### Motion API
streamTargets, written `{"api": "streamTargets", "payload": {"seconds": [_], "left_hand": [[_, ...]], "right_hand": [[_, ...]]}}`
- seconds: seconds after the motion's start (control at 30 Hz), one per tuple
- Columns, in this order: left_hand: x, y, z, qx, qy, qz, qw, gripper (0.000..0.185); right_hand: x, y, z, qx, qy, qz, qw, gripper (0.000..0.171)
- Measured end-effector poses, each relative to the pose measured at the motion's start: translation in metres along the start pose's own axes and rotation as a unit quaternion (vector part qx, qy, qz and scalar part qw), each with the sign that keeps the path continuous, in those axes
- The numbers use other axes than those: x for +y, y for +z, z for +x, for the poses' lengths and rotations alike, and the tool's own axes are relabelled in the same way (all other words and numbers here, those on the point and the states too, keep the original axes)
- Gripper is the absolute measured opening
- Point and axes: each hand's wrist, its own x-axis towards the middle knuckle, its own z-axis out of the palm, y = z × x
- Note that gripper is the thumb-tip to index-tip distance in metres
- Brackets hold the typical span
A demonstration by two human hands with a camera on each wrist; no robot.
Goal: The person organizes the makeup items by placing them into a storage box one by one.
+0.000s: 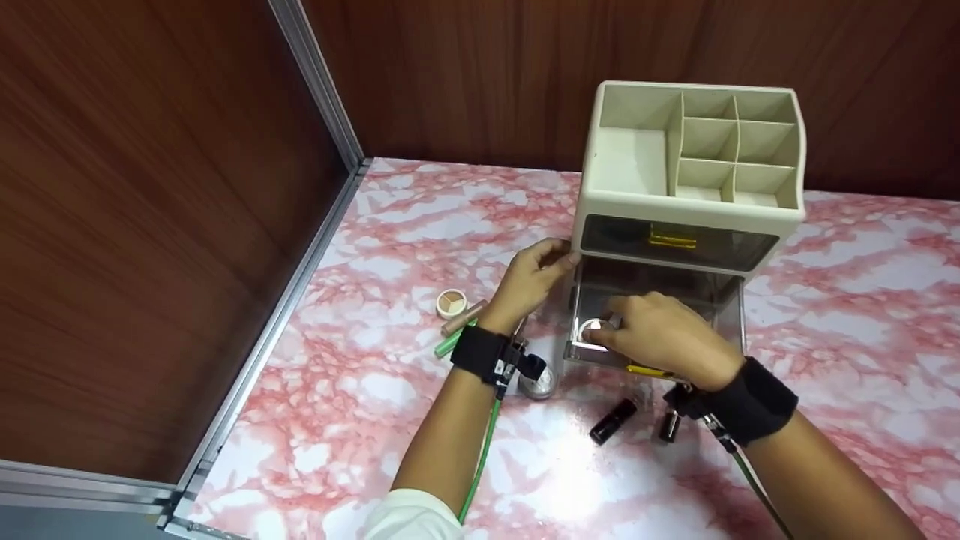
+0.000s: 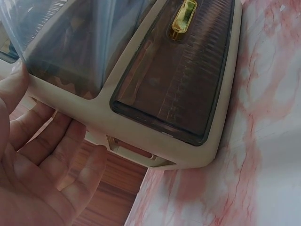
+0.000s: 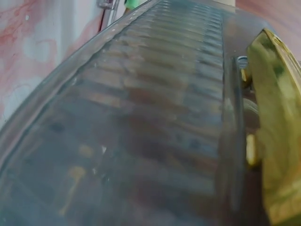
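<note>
A cream makeup organizer point(image 1: 694, 210) stands on the table, its middle drawer point(image 1: 581, 354) pulled out. My left hand point(image 1: 529, 281) grips the organizer's left edge. In the left wrist view, the thumb lies at the front of the frame and the fingers curl along its side. Over the open drawer, my right hand point(image 1: 664, 334) reaches in and pinches a small round white item point(image 1: 591, 328), partly hidden by the fingers. The right wrist view shows the ribbed clear drawer front point(image 3: 141, 117) and its gold handle point(image 3: 277, 117); that hand is out of this view.
Left of the organizer lie a round three-shade concealer palette point(image 1: 451, 303), a pinkish tube point(image 1: 459, 321) and a green tube point(image 1: 448, 345). A clear round container point(image 1: 537, 385) and two black tubes point(image 1: 613, 421) sit nearer the front. Wood-patterned panels point(image 1: 465, 82) border the table.
</note>
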Motion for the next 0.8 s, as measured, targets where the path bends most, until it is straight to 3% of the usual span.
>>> {"api": "streamTargets", "payload": {"seconds": [0.27, 0.47, 0.6, 0.7, 0.8], "left_hand": [[0.000, -0.001, -0.001, -0.004, 0.001, -0.003, 1.0000, 0.036], [-0.003, 0.001, -0.002, -0.005, 0.003, -0.015, 0.9999, 0.034], [-0.004, 0.003, -0.002, -0.006, -0.003, -0.020, 0.9998, 0.032], [-0.003, 0.002, -0.001, -0.009, -0.001, -0.024, 0.9997, 0.032], [-0.003, -0.003, -0.001, -0.002, 0.007, -0.023, 0.9997, 0.031]], "right_hand": [[0.000, 0.003, 0.000, -0.006, -0.016, -0.008, 1.000, 0.035], [0.002, 0.005, -0.004, -0.002, -0.056, -0.012, 0.998, 0.024], [0.004, 0.004, -0.008, -0.006, -0.077, -0.009, 0.997, 0.028], [0.005, -0.001, -0.011, -0.012, -0.063, -0.002, 0.998, 0.039], [0.005, -0.007, -0.014, 0.011, -0.070, 0.001, 0.997, 0.048]]}}
